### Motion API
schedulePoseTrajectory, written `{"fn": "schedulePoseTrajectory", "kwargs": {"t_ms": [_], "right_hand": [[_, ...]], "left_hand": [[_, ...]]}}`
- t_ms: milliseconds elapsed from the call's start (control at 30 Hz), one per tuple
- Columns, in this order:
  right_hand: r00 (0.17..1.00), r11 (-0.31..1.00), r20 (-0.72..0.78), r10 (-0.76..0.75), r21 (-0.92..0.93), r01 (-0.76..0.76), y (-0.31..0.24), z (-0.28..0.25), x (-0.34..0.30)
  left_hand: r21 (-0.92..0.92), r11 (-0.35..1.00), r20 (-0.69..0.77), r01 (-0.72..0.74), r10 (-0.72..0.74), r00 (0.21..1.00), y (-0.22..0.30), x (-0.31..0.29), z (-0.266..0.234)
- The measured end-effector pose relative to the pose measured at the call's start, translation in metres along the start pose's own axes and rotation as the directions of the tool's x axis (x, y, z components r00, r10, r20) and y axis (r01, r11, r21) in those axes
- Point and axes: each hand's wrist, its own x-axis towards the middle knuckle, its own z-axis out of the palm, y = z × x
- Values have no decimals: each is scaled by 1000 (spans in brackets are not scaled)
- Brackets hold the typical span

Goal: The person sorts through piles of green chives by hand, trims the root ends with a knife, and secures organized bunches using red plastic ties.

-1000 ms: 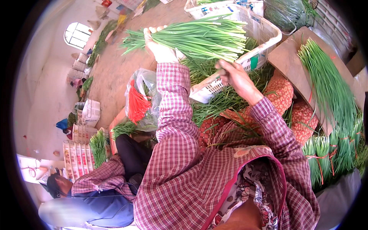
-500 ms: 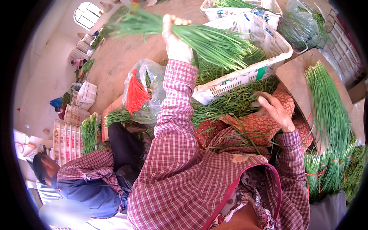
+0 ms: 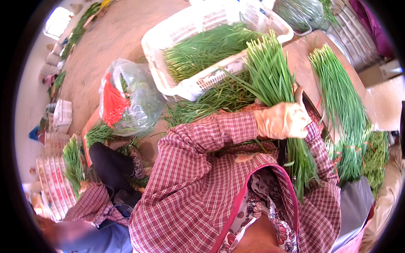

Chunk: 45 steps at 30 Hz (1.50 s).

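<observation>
Beyond white crate (image 3: 211,80), brown floor (image 3: 114,33). Gripped mid-length in left hand (image 3: 282,121), likely to keep stems together: green bunch (image 3: 270,69), pale ends pointing away from body. Mostly hidden: right hand (image 3: 300,96); cannot tell grip. Counted: one held bunch, one near crate, two clear bags (image 3: 145,103).

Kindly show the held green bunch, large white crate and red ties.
Held green bunch (image 3: 271,74), head view: upper stalks.
Large white crate (image 3: 190,90), head view: near wall.
Red ties (image 3: 114,105), head view: middle strands.

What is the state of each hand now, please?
Left hand: closed around a long green bundle of leafy stalks.
Right hand: mostly hidden; open or closed cannot be told.
</observation>
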Motion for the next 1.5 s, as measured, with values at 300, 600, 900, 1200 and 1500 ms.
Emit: {"fn": "schedulePoseTrajectory", "kwargs": {"t_ms": [300,600,900,1200,1500], "right_hand": [[932,989,-332,-145,-77,126,34,31,-34],[923,978,-380,-68,-206,-13,36,8,-40],[903,962,-426,-57,-267,-65,40,8,-38],[860,920,-507,-56,-362,-153,42,31,-40],[861,791,-468,-199,-595,-140,39,45,-26]], "left_hand": [[-191,976,141,-106,134,981,64,-8,33],[-260,870,46,419,-422,905,21,-33,-97],[279,777,61,564,-600,797,-72,-69,-102],[54,577,-55,815,-813,579,-105,-124,-143],[32,829,66,559,-559,826,-63,-35,-146]]}}
